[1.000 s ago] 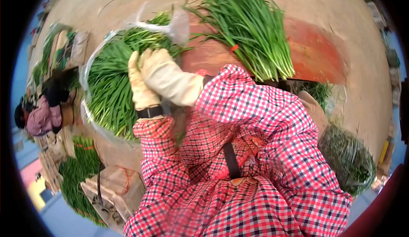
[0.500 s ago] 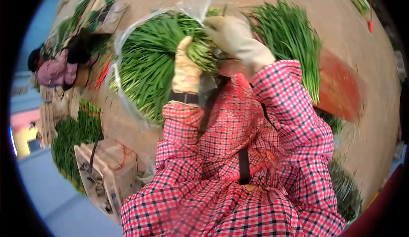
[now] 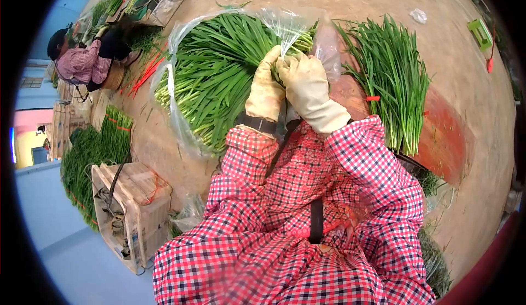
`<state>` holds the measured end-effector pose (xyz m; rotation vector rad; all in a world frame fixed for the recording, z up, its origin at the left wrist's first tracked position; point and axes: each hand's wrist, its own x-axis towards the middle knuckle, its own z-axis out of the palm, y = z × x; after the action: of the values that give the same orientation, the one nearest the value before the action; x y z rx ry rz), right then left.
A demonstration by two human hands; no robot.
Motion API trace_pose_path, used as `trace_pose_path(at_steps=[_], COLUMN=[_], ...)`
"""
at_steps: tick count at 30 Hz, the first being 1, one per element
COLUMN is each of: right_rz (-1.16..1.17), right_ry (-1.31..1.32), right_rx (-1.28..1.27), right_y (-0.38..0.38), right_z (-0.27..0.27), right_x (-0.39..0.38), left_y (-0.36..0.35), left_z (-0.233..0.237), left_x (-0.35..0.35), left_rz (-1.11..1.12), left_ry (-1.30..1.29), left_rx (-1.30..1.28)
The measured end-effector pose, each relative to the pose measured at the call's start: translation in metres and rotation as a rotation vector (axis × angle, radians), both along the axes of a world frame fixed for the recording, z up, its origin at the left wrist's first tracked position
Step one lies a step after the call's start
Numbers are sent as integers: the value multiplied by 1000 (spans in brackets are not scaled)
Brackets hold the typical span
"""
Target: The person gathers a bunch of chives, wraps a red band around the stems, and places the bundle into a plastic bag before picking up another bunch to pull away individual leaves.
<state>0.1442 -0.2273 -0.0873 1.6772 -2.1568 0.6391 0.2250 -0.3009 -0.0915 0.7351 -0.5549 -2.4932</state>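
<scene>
Green leafy stalks (image 3: 219,75) lie in a clear plastic bag (image 3: 172,86) in front of me. My left hand (image 3: 265,90), in a pale stained glove, is closed on the bag's gathered edge beside the stalks. Touching it on the right, my right hand (image 3: 309,88), in a cream glove, pinches the same gathered plastic. The bag's film fans out above both hands, over pale stalk ends. Right of my hands, a loose bundle of green stalks (image 3: 392,80) with a red band lies on a red board (image 3: 444,135).
A person (image 3: 82,61) in a pink checked shirt sits at the upper left near red strips (image 3: 147,76). At the lower left are a plastic crate (image 3: 150,195) and banded green bundles (image 3: 90,162). A green object (image 3: 480,34) lies at the upper right.
My right hand has moved down beside my left, and the bag's edge is now gathered between them. The view has shifted, so the surroundings appear displaced.
</scene>
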Motion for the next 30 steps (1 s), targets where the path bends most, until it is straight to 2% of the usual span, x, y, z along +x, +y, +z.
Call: trace_pose_path(at_steps=[3,6,8,10,12,14,17,19,21,22,23,24,27,30], right_rz=[21,26,19,20,-158,-555,-603,-78,30,115,89,64,-70,-222], right_ry=[-265,-1109,-1338,-1352,-1306,-724,-323,-313,-812,-637,-449,-257,-289,-442], right_rx=[70,74,154,78,-101,85,-12,-276,-9,-128,-17,90,11,497], right_y=[11,14,18,18,15,1,3,10,13,3,-5,-10,-19,-16], right_z=[28,49,74,79,90,50,66,65,88,71,67,63,38,72], right_x=[-9,-25,-49,-79,-112,-180,-167,-126,-63,-49,-41,-36,-41,-23], left_y=[-8,-17,-17,-20,-23,-19,-30,-28,-21,-17,-11,-12,-17,-19], left_z=[-12,-14,-25,-36,-36,-30,-29,-35,-22,-16,-14,-12,-9,-31], left_x=[-4,-7,-13,-14,-10,-6,-6,-4,-6,-6,-4,-5,-4,-2], left_rz=[5,-52,63,157,142,135,98,112,139,151,175,153,91,129], left_ry=[77,162,43,-21,-10,-11,32,41,-9,-30,-27,-26,-35,-96], left_rx=[157,306,244,170,165,146,214,199,202,201,109,158,251,105])
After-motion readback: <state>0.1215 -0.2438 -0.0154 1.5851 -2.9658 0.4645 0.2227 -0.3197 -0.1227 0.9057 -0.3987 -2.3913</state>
